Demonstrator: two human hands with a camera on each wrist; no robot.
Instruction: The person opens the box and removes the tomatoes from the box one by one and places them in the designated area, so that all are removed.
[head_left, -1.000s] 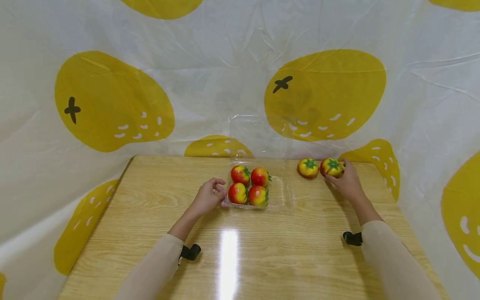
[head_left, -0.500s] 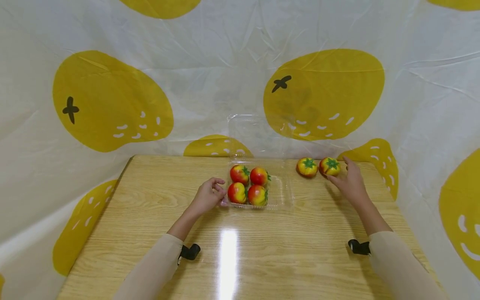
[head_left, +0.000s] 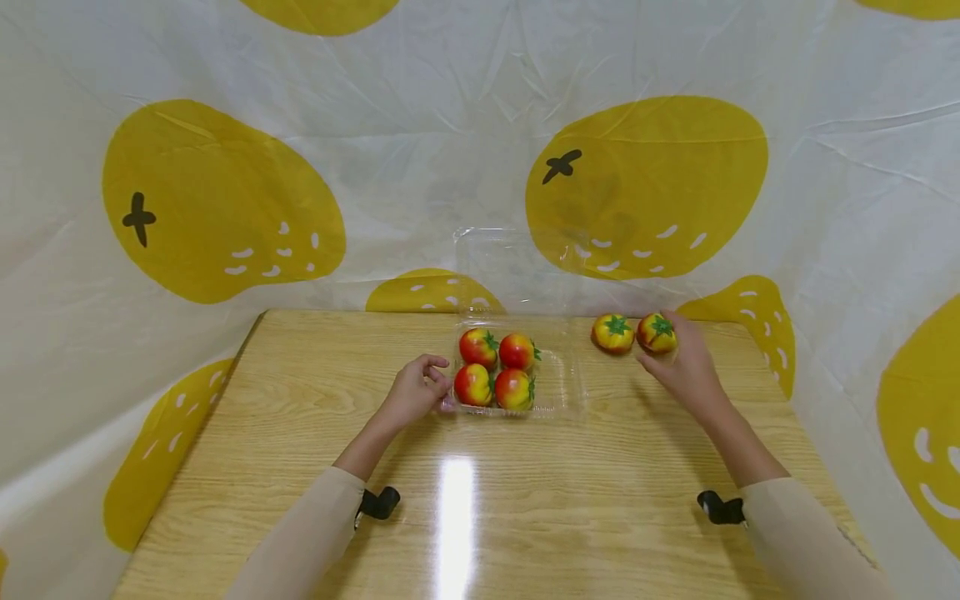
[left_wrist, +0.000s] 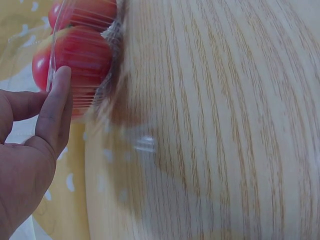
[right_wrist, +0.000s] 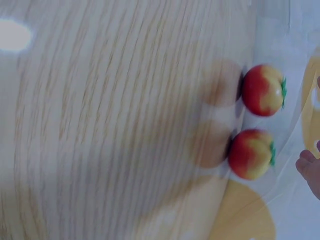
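Observation:
My left hand [head_left: 416, 392] is at the left side of a clear plastic clamshell box [head_left: 558, 387]. In the left wrist view, the thumb and fingers [left_wrist: 52, 112] pinch the box's thin rim. Several red-and-yellow toy tomatoes [head_left: 474, 385] with green leafy tops fill the left and middle of the box. On the table to its right sit two more, a left toy tomato [head_left: 612, 334] and a right toy tomato [head_left: 656, 334]. My right hand [head_left: 688, 367] is spread beside the right one. The right wrist view has its fingertips [right_wrist: 307, 167] apart from that tomato [right_wrist: 251, 154].
The box's clear lid [head_left: 517, 271] stands raised at the back, against a white curtain [head_left: 420, 183] printed with big yellow fruit. The wooden table [head_left: 570, 508] ends at this curtain. A bright light reflection lies on the front of the tabletop.
My right hand has drawn back slightly from the right toy tomato, then come in around its right side again. The left hand keeps its place at the box, and the tomatoes look unmoved.

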